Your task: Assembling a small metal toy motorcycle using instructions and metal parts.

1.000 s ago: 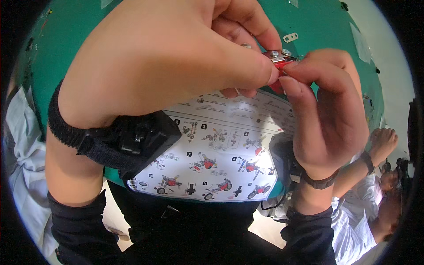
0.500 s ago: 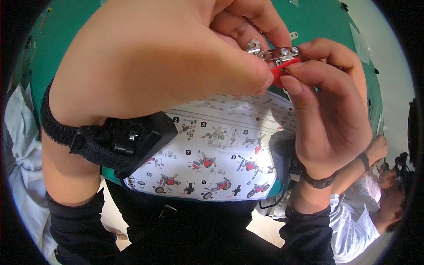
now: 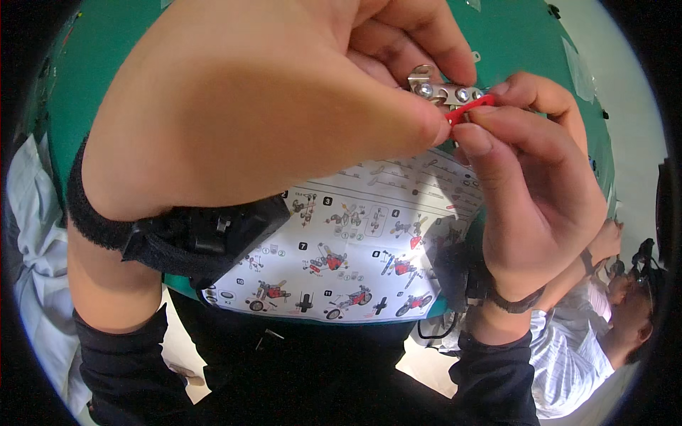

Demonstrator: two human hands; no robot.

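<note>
My left hand (image 3: 256, 106) reaches across from the left. It is closed on a small metal bracket assembly (image 3: 445, 92) with round screw heads along it and a bent end tab. A narrow red plate (image 3: 467, 110) lies against the near side of the metal, beside my left thumb tip. My right hand (image 3: 543, 192) comes in from the right, thumb and fingers pinched at the right end of the red plate. Whether a small fastener sits between these fingertips is hidden. Below the hands lies a printed instruction sheet (image 3: 355, 238) with motorbike assembly drawings.
The sheet rests on a green tabletop (image 3: 518, 39). A small metal strip (image 3: 476, 56) lies beyond my hands. Black devices are strapped at both wrists, the left one (image 3: 213, 234) hanging over the sheet. Another person (image 3: 575, 355) sits to the right.
The bracket assembly has tilted, so its screw heads face me more and the red plate looks narrower. Both hands have shifted slightly to the right, still holding the pieces.
</note>
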